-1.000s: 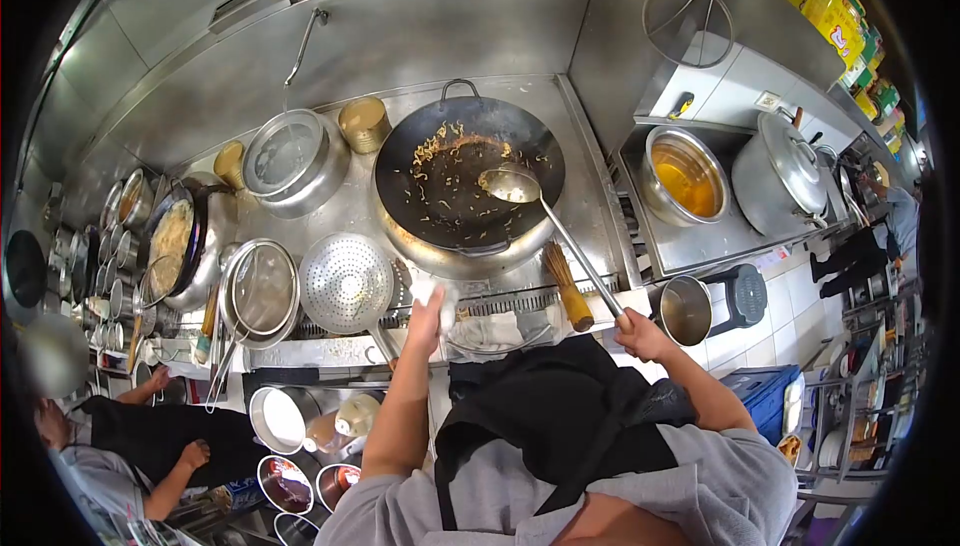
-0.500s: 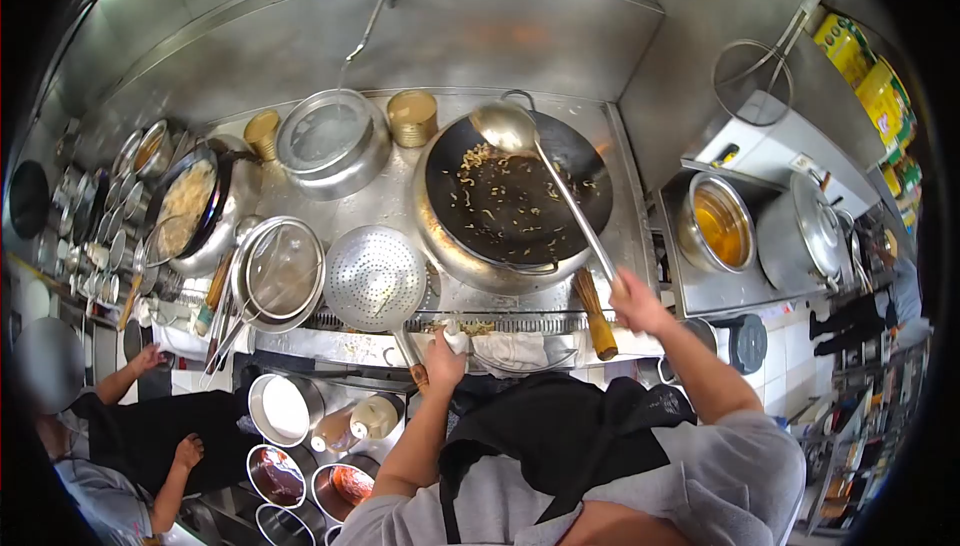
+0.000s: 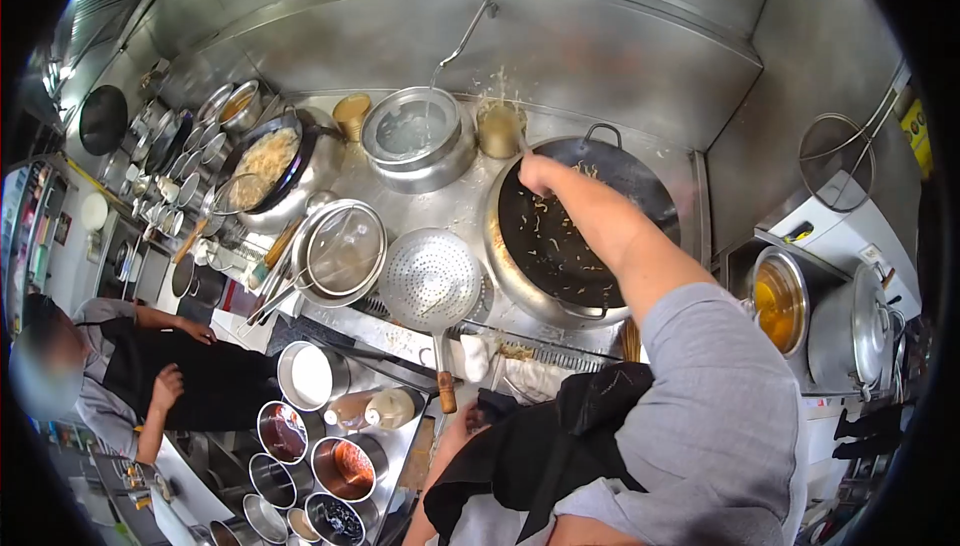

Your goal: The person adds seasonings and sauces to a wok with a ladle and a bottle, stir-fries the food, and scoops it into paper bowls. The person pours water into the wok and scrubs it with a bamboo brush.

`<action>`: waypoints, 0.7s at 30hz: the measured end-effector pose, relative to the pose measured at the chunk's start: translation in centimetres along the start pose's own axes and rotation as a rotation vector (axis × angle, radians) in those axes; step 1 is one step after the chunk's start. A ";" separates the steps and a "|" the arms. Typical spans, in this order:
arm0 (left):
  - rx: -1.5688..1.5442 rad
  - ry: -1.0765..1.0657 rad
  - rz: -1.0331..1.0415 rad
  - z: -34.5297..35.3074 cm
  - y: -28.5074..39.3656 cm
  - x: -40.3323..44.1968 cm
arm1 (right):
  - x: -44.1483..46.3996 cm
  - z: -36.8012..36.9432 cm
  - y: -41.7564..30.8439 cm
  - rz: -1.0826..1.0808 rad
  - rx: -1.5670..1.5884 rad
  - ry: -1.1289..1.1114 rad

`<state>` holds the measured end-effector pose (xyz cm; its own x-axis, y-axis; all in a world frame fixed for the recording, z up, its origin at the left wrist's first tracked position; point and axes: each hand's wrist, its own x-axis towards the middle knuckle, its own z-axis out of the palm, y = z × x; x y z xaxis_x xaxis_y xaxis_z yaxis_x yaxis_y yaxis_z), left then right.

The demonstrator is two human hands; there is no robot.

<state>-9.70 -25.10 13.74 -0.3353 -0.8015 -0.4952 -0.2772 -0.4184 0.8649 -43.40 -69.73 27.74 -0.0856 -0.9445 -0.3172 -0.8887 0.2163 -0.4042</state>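
Note:
My right hand point(image 3: 537, 175) reaches over the left rim of the black wok point(image 3: 545, 246), fingers wrapped round the ladle's handle point(image 3: 523, 143). The ladle's bowl is blurred at the tin can point(image 3: 500, 131) behind the wok, where pale bits spray upward. Scattered pale food scraps lie inside the wok, partly hidden by my forearm. My left hand point(image 3: 462, 428) is low by my black apron, below the counter edge; its fingers are hidden. Close to it are the perforated skimmer's wooden handle point(image 3: 446, 392) and a white cloth point(image 3: 475, 357) on the edge.
Left of the wok are a perforated skimmer point(image 3: 430, 279), a mesh strainer point(image 3: 345, 251) and a metal pot point(image 3: 418, 181) under a tap point(image 3: 465, 41). Sauce containers point(image 3: 350, 468) stand lower left, near a co-worker point(image 3: 190, 376). A pot of orange liquid point(image 3: 778, 301) stands right.
My right hand has swung the ladle from over the wok to the tin can, scattering bits. My left hand has dropped away from the white cloth toward my apron. The view has turned left.

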 end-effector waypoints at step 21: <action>-0.060 0.048 -0.428 -1.6 -9.1 -6.9 | 3.4 5.7 -19.7 -0.044 1.899 -0.485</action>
<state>-3.43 -16.46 9.47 -0.1590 -0.5683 -0.8073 -0.3288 -0.7406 0.5861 -23.58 -75.77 29.78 0.3236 -0.8910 -0.3185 0.6964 0.4522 -0.5573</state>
